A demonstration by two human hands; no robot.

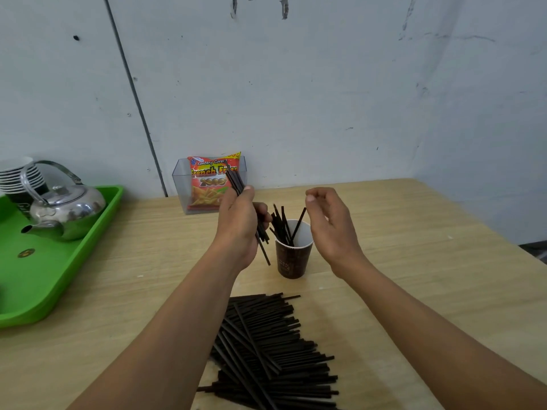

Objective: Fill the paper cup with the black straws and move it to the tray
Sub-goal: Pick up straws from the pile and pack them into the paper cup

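1. Left grip (236, 229): the fingers and thumb are curled round a held bundle (235, 180) of black straws, clamped near mid-length. It's a closed, firm hold.
2. Bundle axis is tilted. The top ends point up and away from the paper cup (291, 258), toward the wall. The bottom ends hang just left of the cup, outside it and below rim level.
3. Key relation: the cup mouth sits to the right of the bundle's lower ends. My read is that the bundle has to lift, swing nearer upright and shift right over the rim before it's let go.
4. Right grip (331, 229): loosely curled and holding nothing, above and just right of the cup rim. The thumb tip is just beside the top of one leaning straw (301, 217). Can't tell if they touch.
5. Both grips are near the cup. The left is loaded and the right is free, so the right looks like the natural one to steady the cup.
6. The cup stands upright on the worktop (414, 261) with several cup straws (281, 226) fanned out in it. It's partly filled, with room left.
7. Loose pile (272, 350): lies flat on the person's side of the cup, straws mostly crosswise. Plenty of stock remains.
8. Green tray (38, 285): well left of the cup, carrying a kettle (66, 210) and a cup stack (17, 179). The cup isn't on it yet, so the move step is pending.
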